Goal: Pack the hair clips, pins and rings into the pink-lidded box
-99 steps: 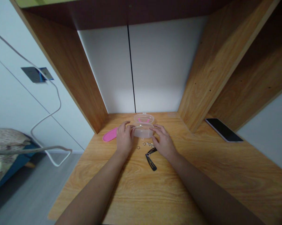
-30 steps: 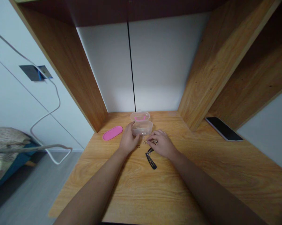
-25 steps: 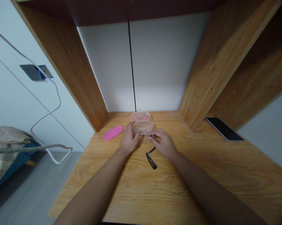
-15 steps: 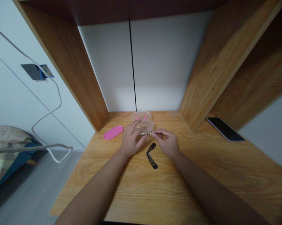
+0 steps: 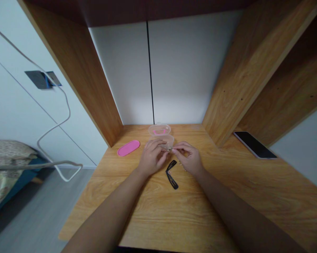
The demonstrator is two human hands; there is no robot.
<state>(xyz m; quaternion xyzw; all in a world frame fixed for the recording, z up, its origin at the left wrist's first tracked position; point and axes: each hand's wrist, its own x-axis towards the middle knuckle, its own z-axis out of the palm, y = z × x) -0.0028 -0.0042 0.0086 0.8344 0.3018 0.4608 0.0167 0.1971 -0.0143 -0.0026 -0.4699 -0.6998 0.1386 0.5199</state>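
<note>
Over the front of an open clear plastic case (image 5: pixel 169 139), my left hand (image 5: pixel 151 157) is bent, with thumb and fingers closed at a small gold-coloured chain-like piece of jewellery (image 5: pixel 169 150). From the other side, my right hand (image 5: pixel 188 158) pinches the same piece between thumb and forefinger. More gold-coloured bits show under the right palm, partly hidden. Just below the hands, black snap hair clips (image 5: pixel 172 179) lie in a V shape on the desk. The case's raised lid (image 5: pixel 150 130) has pink parts at its hinge side.
A pink oval tray-like piece (image 5: pixel 128 148) lies left of the hands on the wooden desk (image 5: pixel 158 221). A phone (image 5: pixel 254 144) rests at the far right. Wooden uprights (image 5: pixel 226 95) frame the desk's back. A white cable (image 5: pixel 66 105) hangs at the left.
My left hand's fingers have drawn back from the case and curled toward the gold-coloured piece. The right hand has stayed nearly in place, and more gold-coloured bits show beneath it.
</note>
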